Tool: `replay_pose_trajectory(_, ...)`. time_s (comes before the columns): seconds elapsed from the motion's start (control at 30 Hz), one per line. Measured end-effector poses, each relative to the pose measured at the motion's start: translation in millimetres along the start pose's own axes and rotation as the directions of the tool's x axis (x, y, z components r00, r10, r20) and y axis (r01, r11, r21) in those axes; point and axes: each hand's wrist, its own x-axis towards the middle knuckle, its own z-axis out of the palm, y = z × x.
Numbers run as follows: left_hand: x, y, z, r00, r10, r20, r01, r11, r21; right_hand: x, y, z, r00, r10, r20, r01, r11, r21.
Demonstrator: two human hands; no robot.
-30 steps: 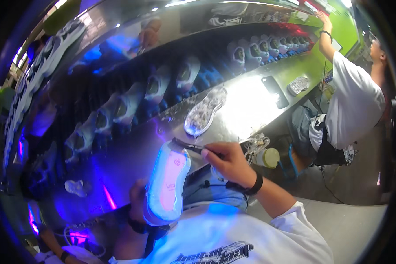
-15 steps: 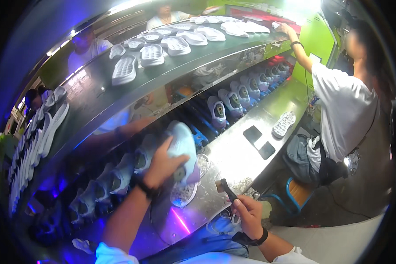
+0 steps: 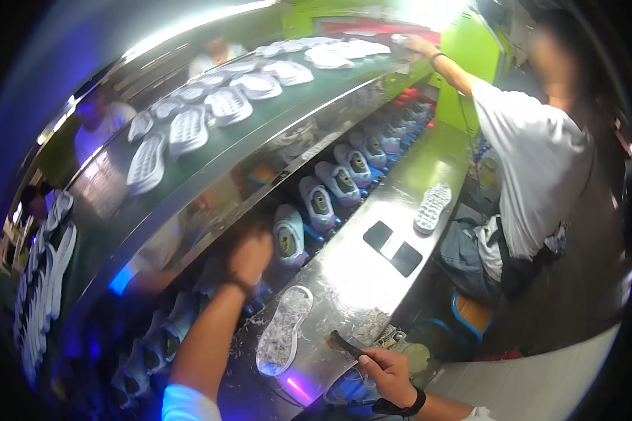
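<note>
My right hand [image 3: 387,375] is closed around the black handle of a small brush [image 3: 345,345], held over the front of the metal bench. My left hand [image 3: 251,254] reaches into the lower rack, beside a pale blue shoe upper [image 3: 288,237] at the near end of the row. Motion smears its fingers, so whether it grips anything is unclear. A white shoe sole [image 3: 285,330] full of whitish shreds lies on the bench between my hands.
Further shoe uppers [image 3: 321,203] stand along the rack. White soles [image 3: 188,130] lie on the green upper belt [image 3: 260,112]. Two dark flat pads [image 3: 393,249] and another sole [image 3: 432,208] rest on the bench. At the right, a person in white [image 3: 534,161] reaches to the belt.
My left hand has gone from holding a pale blue shoe above the bench to reaching into the rack. The shoe no longer covers the sole. My right hand still holds the brush; the view has shifted.
</note>
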Motion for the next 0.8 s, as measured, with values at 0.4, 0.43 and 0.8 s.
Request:
replay_pose_trajectory(0.4, -83.6, -174.6, -91.4, 0.940, -0.311, 0.141, 0.297, 0.948, 0.112, -19.3, -9.8, 2.6, 0.988, -0.088, 0.131, 0.085, 0.996, 0.027)
replay_pose_trajectory(0.43, -96.6, -167.2, -97.1, 0.938, -0.336, 0.090, 0.345, 0.929, -0.133, -22.7, -15.0, 3.1, 0.986, -0.105, 0.127, 0.102, 0.994, 0.026)
replay_pose_trajectory(0.8, -345.9, -80.8, -166.1, 0.914, -0.405, 0.031, 0.129, 0.217, -0.968, -54.9, -33.2, 29.0, 0.897, -0.156, 0.414, 0.285, 0.919, -0.271)
